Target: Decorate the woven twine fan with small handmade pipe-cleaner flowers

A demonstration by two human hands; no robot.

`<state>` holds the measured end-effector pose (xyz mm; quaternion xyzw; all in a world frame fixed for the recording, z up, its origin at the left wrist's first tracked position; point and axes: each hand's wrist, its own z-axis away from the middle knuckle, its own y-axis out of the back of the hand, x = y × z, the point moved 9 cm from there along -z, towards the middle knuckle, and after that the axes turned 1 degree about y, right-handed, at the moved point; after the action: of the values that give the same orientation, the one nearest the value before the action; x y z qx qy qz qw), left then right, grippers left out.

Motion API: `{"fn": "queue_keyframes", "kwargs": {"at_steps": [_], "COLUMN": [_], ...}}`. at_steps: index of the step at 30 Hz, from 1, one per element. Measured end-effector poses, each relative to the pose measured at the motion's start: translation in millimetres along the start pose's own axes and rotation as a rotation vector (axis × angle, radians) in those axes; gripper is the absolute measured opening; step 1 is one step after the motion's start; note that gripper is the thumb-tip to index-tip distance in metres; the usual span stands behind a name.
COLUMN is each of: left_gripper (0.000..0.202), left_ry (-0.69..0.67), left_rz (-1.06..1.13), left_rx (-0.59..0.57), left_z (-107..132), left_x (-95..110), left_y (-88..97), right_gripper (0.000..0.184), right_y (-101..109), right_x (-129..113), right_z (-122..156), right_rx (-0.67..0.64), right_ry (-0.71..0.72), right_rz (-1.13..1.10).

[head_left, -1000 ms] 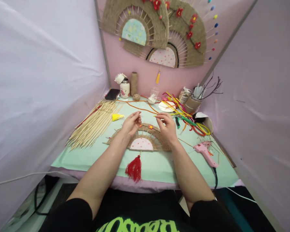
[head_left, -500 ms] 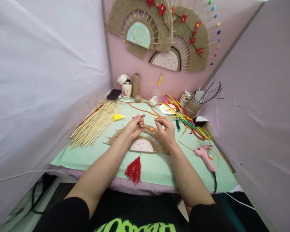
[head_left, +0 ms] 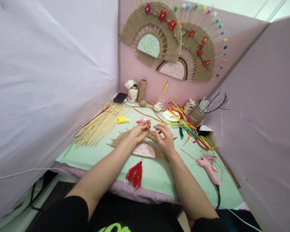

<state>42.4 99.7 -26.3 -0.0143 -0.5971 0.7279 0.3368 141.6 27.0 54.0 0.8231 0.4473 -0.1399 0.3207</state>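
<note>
Hands pinching, contents indiscernible: left hand (head_left: 139, 131), right hand (head_left: 165, 139), over brown woven half-round fan (head_left: 120, 139) on mint-green surface (head_left: 87, 155); lilac cloth walls (head_left: 50, 64) enclosing.

Bright even light, soft shadows, sharp focus (edges bowed)

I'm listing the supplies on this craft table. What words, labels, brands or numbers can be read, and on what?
None is legible.
Green lettering on the black shirt: cut off at the frame's edge.
White flask: pink print, too small to read.
Container by the pipe cleaners: label blurred.
</note>
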Motion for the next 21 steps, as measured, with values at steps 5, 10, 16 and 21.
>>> {"fn": "queue_keyframes", "kwargs": {"at_steps": [5, 10, 16, 21], "left_gripper": [0.044, 0.028, 0.052, 0.060], "left_ry": [0.020, 0.002, 0.018, 0.020], "left_rz": [0.018, 0.030, 0.029, 0.009], "left_rx": [0.004, -0.007, -0.077, -0.088], "left_z": [-2.3, -3.3, 4.0, 9.6], "left_x": [-1.1, 0.4, 1.1, 2.5], "left_y": [2.6, 2.2, -7.0, -13.1], "right_gripper": [0.017, 0.020, 0.037, 0.048], "right_y": [1.4, -0.5, -10.8, -29.4], "right_x": [-0.7, 1.9, 2.0, 3.5], "right_z": [0.8, 1.7, 4.4, 10.0], "right_rx": [0.039, 0.030, -0.070, -0.237], "right_ry": [0.005, 0.007, 0.086, 0.123], "right_rz": [0.011, 0.040, 0.275, 0.464]}}
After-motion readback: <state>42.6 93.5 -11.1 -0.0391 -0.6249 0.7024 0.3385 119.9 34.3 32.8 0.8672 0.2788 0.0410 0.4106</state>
